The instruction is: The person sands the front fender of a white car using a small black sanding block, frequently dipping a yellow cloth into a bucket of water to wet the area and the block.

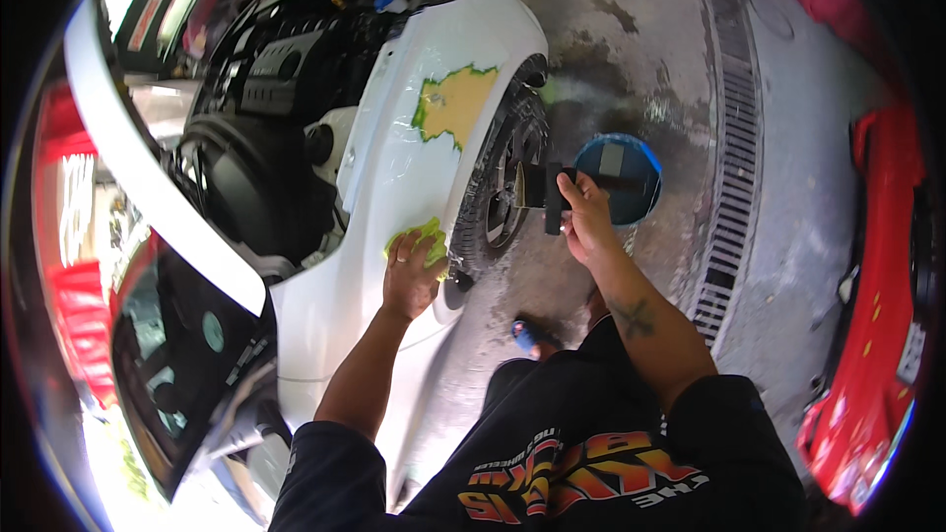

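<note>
My left hand presses a wet yellow-green cloth against the fender of a white car, above the front wheel. Water runs over the paint around it. Farther along the fender is a tan filler patch with a ragged green edge. My right hand grips a black sanding block, held off the car between the wheel and a bucket. A thin tan-edged sheet shows on the block's wheel side.
A blue bucket of dark water stands on the wet floor, with a pale rectangular piece in it. The raised hood exposes the engine bay. A drain grate crosses the floor; a red car is at right.
</note>
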Available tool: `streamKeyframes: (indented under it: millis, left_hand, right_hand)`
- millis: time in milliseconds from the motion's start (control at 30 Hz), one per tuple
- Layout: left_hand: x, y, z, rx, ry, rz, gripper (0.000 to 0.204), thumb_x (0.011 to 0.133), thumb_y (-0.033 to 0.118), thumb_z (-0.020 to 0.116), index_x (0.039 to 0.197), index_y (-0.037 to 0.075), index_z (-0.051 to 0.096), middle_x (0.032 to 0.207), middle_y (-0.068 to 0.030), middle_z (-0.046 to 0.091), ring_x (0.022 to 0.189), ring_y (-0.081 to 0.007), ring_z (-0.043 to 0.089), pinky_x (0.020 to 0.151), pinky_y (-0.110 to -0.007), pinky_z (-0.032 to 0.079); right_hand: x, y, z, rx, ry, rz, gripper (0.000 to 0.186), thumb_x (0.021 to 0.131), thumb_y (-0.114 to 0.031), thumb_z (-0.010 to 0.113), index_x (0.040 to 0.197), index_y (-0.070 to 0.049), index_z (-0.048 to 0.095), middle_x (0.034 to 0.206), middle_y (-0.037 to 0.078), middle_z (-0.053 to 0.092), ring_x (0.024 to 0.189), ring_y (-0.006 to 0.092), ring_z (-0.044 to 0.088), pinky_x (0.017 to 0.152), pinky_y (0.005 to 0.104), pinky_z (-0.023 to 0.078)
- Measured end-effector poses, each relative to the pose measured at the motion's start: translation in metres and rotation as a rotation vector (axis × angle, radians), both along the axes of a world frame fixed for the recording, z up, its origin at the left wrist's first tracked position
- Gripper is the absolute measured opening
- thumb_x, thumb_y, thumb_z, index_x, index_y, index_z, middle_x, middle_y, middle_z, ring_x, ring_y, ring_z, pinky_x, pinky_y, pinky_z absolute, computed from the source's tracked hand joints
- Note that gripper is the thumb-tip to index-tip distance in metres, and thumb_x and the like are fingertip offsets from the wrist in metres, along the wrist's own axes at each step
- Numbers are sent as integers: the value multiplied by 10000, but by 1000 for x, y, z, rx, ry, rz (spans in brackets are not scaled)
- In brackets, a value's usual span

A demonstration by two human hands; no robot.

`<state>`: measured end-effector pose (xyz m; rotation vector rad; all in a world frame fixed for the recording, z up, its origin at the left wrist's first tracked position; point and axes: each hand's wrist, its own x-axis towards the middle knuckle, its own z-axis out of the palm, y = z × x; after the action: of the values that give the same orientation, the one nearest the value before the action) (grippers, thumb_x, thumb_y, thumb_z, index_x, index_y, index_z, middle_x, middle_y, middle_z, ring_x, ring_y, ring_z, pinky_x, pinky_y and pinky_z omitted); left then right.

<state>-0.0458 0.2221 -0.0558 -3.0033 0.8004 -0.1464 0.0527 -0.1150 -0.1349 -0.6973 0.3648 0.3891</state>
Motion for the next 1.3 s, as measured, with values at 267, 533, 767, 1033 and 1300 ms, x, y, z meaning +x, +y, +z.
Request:
streamKeyframes:
  millis: [267,533,767,1033,1300]
  left_hand:
    - [-23,-99,30,-994,66,607,384,965,176,825,1344,126,783,1261,-193,718,1142,-313,700,993,-410,567]
    - [-106,-66,76,-1417,426,905,616,1063,563,728,1167,-38,818,841,-80,764,712,-146,698,670,-313,567]
    - [-259,-15,92,-1308,719,786,933,977,791,668,1418,-30,718,1271,-207,771,1133,-272,735,983,-407,593]
    - [-405,-30,58,-1793,606,715,852,1038,684,677,1388,-92,696,1263,-161,773,1112,-209,718,977,-384,586]
    - [-420,-55,57,-1822,384,721,510,1053,535,753,1153,36,787,934,-13,755,847,-118,692,774,-341,583]
  right_hand:
    - [-17,3,54,31,-138,136,557,1068,-231,773,1520,-74,486,1047,19,692,783,82,649,763,340,639]
    - [-84,18,94,-130,-450,471,343,1115,-259,684,1361,-19,681,1123,41,744,922,122,704,778,314,609]
    - [-199,87,110,-231,-776,869,297,1096,-295,732,1176,-9,718,1009,47,730,815,132,716,640,315,634]
    - [-282,154,126,-187,-782,1281,293,1119,-372,674,1103,-80,654,956,39,716,755,150,718,576,319,605]
    - [-274,184,133,-21,-776,1453,461,1092,-429,705,1356,-68,591,1138,82,728,903,167,744,652,341,645]
